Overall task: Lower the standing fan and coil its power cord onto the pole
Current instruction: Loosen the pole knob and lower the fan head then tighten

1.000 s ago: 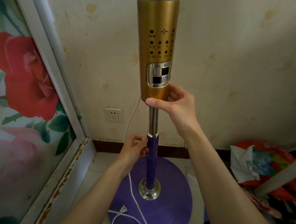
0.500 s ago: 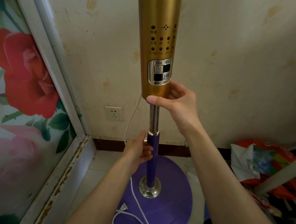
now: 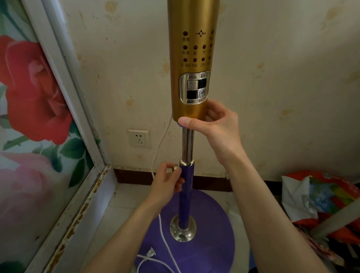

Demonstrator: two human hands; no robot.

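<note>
We see the standing fan [image 3: 195, 51] upright in a corner of the room, close to the wall [image 3: 286, 66], with its round purple base [image 3: 213, 250] on the tiled floor [image 3: 123, 194]. Its gold control column [image 3: 190, 15] fills the top of the view. Below the column a chrome inner tube [image 3: 187, 144] runs down into the purple pole [image 3: 184, 197], and the tube shows bare between the two.

Our right hand [image 3: 216, 127] holds the bottom of the gold control column. The thumb lies across its lower front edge, the fingers curl round its right side, and the grip is closed on it. Our left hand [image 3: 167, 181] is at the collar where tube meets pole, and its grip is narrow, the fingertips pinching the small locking knob [image 3: 174, 169] on the pole's left side.

The white power cord [image 3: 166, 240] drops from behind the column, passes behind our left hand and trails loose across the base. Its plug [image 3: 150, 254] lies at the base's near left edge, well apart from the wall socket [image 3: 139, 138] above the dark skirting board [image 3: 209, 183].

To the left stands a white-framed panel [image 3: 24, 93] printed with red and pink roses, its lower frame spotted with rust. To the right, crumpled colourful bags [image 3: 317, 197] lie on the floor, with a grey bar [image 3: 348, 212] slanting across them.
</note>
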